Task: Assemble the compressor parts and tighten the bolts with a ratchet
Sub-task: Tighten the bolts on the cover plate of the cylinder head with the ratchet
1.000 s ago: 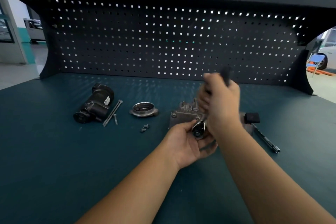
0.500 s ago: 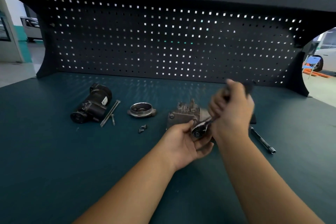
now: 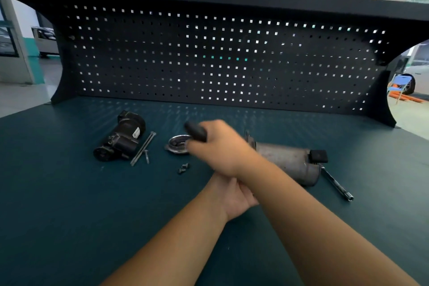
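Wraps fingers [image 3: 195, 146] of right hand [image 3: 220, 148] round the black ratchet handle [image 3: 196, 133], motion-blurred, near the round flange [image 3: 175, 145]. Tucks left hand [image 3: 234, 195] beneath the right forearm, fingers hidden, grip impossible to tell. Shows compressor body [image 3: 285, 160] lying on the green bench [image 3: 69, 193], just behind both hands.

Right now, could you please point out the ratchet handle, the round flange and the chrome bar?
ratchet handle [image 3: 195, 132]: head view, black grip's free end.
round flange [image 3: 174, 145]: head view, its left rim.
chrome bar [image 3: 336, 183]: head view, middle of shaft.
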`<state>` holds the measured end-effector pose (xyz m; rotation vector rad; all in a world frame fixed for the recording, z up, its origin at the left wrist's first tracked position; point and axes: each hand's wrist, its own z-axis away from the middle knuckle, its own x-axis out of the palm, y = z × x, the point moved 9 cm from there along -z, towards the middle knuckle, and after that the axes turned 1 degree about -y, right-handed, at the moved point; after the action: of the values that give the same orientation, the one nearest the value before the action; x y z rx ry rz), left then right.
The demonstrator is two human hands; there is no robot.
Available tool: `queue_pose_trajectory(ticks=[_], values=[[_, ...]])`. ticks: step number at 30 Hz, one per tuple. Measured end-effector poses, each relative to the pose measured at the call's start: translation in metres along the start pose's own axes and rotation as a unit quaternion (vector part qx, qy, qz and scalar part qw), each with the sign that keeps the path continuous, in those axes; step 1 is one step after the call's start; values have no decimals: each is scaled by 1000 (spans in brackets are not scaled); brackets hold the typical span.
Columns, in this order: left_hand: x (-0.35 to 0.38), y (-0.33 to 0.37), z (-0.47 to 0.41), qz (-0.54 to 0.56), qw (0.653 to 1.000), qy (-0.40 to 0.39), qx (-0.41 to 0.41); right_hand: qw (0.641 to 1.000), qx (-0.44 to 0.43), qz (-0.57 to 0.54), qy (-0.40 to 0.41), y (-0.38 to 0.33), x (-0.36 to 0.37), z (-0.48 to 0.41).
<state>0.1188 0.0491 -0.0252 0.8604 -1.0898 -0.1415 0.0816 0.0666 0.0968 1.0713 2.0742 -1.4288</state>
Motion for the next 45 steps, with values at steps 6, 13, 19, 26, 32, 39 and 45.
queue_pose_trajectory(ticks=[6,13,19,26,32,39,45], values=[[3,-7,-2,-22,999,-6,-39,943,20,-272,191,28,-53,21],[5,-13,0,6,998,-15,-55,664,38,-604,438,96,-76,79],[1,-5,-3,-10,1000,-13,-18,934,16,-259,246,30,-54,25],[0,1,-3,-18,1000,-4,5,990,37,-55,126,12,-27,2],[7,-8,1,-22,999,-1,-36,674,44,-553,488,91,-80,81],[0,-7,-3,-27,999,-8,-32,885,6,-336,321,43,-68,36],[2,2,-1,19,1000,-6,14,997,12,72,22,7,5,-5]])
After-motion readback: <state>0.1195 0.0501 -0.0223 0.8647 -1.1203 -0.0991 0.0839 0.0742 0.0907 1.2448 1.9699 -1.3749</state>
